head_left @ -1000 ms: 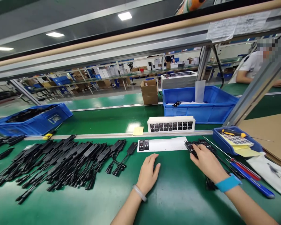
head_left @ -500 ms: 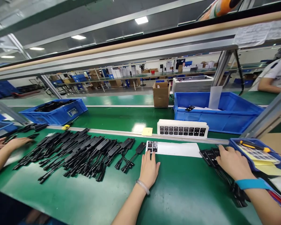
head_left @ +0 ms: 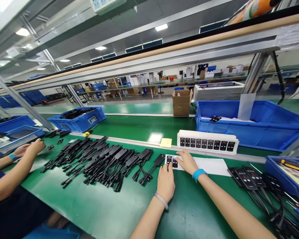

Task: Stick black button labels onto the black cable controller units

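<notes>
My left hand [head_left: 165,182] lies on the near left end of a white label strip [head_left: 211,166], its fingers stretched out and touching the edge of the black stickers [head_left: 169,160]. From the right, my right hand [head_left: 188,163] reaches to the same stickers. Its thumb and index finger are a little apart, and nothing shows between them. Left of my hands lies a pile of black cabled modules [head_left: 112,156], one single module [head_left: 158,161] being closest. More black modules [head_left: 248,177] rest to the right of the strip.
Behind the strip stands a white holder [head_left: 206,142] with a row of black stickers. Blue bins [head_left: 251,132] stand at the back. A yellow note [head_left: 165,142] sits by the metal rail. At the right is a blue tray [head_left: 286,176]; at the left, a co-worker's hands [head_left: 31,147].
My right hand has left the black modules at the right and moved left to the stickers. My left hand stays by the strip. The view has turned a little left.
</notes>
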The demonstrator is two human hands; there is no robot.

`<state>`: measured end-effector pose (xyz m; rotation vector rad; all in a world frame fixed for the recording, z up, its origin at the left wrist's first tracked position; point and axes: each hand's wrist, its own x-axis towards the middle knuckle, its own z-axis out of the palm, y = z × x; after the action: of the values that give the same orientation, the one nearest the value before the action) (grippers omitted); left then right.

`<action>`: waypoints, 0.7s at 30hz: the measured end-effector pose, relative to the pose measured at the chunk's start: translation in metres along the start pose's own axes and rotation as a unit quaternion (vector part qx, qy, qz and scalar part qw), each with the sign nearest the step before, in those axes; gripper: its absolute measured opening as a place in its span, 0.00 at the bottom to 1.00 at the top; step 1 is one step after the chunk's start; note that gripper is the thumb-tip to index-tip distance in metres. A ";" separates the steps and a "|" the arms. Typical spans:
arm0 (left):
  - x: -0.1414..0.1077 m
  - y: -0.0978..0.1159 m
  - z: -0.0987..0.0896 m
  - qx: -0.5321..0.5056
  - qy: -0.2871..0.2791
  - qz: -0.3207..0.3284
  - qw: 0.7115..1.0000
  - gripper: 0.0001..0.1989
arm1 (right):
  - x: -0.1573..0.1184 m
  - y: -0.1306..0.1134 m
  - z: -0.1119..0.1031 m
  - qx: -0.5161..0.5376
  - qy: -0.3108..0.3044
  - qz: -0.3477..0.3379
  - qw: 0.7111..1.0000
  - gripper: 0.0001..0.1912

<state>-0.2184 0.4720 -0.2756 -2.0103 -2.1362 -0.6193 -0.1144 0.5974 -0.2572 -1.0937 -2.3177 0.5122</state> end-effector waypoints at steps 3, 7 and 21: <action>0.002 0.000 0.000 0.008 -0.001 -0.005 1.000 0.35 | -0.012 -0.004 0.001 0.028 0.016 -0.016 0.999 0.07; 0.008 -0.001 -0.003 0.007 -0.009 -0.013 1.000 0.35 | -0.035 -0.005 -0.015 0.059 0.023 -0.036 0.997 0.08; 0.012 -0.017 -0.003 -0.039 -0.007 -0.041 0.998 0.35 | -0.003 -0.007 0.004 0.078 0.072 -0.023 0.994 0.06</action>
<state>-0.2363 0.4812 -0.2715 -1.9799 -2.2451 -0.7128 -0.1193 0.5900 -0.2576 -0.9686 -2.1336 0.5681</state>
